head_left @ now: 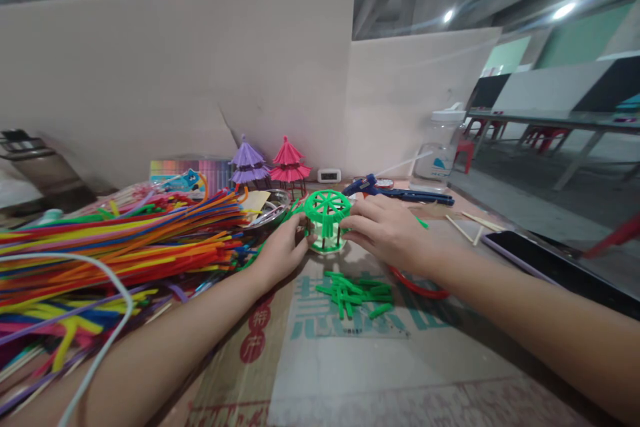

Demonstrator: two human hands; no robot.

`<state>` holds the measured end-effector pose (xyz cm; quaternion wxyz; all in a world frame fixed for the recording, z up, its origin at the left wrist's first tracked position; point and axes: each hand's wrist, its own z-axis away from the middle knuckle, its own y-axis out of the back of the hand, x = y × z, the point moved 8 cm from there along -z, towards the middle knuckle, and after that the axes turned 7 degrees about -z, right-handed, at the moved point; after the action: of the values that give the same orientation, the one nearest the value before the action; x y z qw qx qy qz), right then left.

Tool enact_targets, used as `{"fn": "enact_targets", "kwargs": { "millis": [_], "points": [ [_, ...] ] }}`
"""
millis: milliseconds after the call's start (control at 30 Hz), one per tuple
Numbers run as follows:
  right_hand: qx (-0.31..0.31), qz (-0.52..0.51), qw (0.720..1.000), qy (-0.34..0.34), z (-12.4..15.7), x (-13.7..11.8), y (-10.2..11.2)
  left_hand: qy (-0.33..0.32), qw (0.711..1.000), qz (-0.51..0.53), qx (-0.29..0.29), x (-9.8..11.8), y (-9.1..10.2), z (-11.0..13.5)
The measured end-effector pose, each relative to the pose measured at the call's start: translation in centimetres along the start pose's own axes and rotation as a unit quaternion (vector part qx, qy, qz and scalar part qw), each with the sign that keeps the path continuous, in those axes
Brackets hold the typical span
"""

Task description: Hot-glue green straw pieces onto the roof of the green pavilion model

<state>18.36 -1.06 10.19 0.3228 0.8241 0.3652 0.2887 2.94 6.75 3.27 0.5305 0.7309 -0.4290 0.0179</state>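
Observation:
A small green pavilion model (327, 213) of pipe-cleaner pieces stands on the cardboard, with a spoked round top, dark posts and a pale round base. My left hand (287, 243) grips its left side, thumb near the base. At the upper right edge of the model, the fingers of my right hand (383, 227) are pinched together; whatever they may hold is hidden. Short cut green pipe-cleaner pieces (353, 293) lie in a loose pile just in front of the model. Two finished-looking pavilions, one purple (245, 163) and one pink (287, 163), stand behind.
Colourful pipe cleaners (125, 233) heap up on the left, beside a metal bowl (277, 210). A blue glue gun (360, 185), a dark blue tool (415, 196), a clear bottle (437, 153) and a phone (530, 257) lie or stand right. A white cable (120, 290) crosses the left foreground.

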Motion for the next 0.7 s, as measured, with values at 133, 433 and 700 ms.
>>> {"fn": "enact_targets", "kwargs": {
  "millis": [133,433,700],
  "points": [
    [-0.012,0.017,1.000,0.001,0.0,-0.1,-0.1,0.003,1.000,-0.006,-0.001,0.1,0.1,0.0],
    [0.040,-0.045,0.998,-0.006,0.1,0.2,0.7,-0.001,1.000,0.008,-0.003,-0.1,0.0,0.1],
    [0.039,-0.066,0.997,-0.018,0.4,1.4,0.4,-0.005,1.000,0.018,-0.006,-0.3,-0.3,0.0]
  ]
}}
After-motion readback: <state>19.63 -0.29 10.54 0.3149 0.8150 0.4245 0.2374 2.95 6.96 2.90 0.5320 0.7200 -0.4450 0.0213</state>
